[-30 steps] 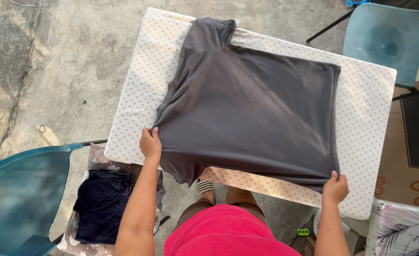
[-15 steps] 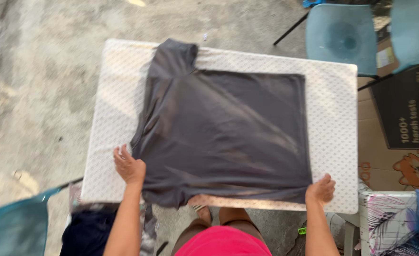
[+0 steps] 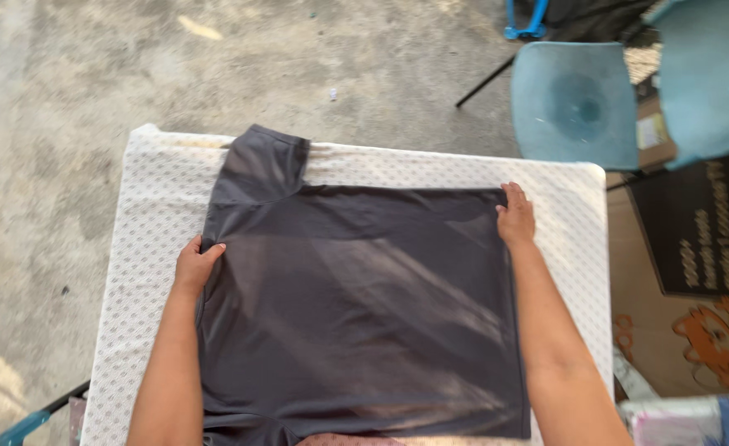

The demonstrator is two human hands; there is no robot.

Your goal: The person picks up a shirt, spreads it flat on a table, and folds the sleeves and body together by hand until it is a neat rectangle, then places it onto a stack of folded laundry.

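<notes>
Smoothing dark grey shirt (image 3: 356,306), lying flat on white padded table (image 3: 575,206). Left hand (image 3: 193,266) resting at shirt's left edge by shoulder, fingers curled onto cloth, grip unclear. Right hand (image 3: 515,216) pressing open palm on far right corner. Likely flattening step; next move probably calling for fold across, edges aligned.

We stand on a sunlit, stained concrete floor (image 3: 92,66); a white-padded desk (image 3: 571,206), two blue plastic chairs (image 3: 575,103) and cardboard boxes (image 3: 695,330) surround us.

Both hands (image 3: 195,263) off the near hem, now farther up the shirt (image 3: 356,306).
</notes>
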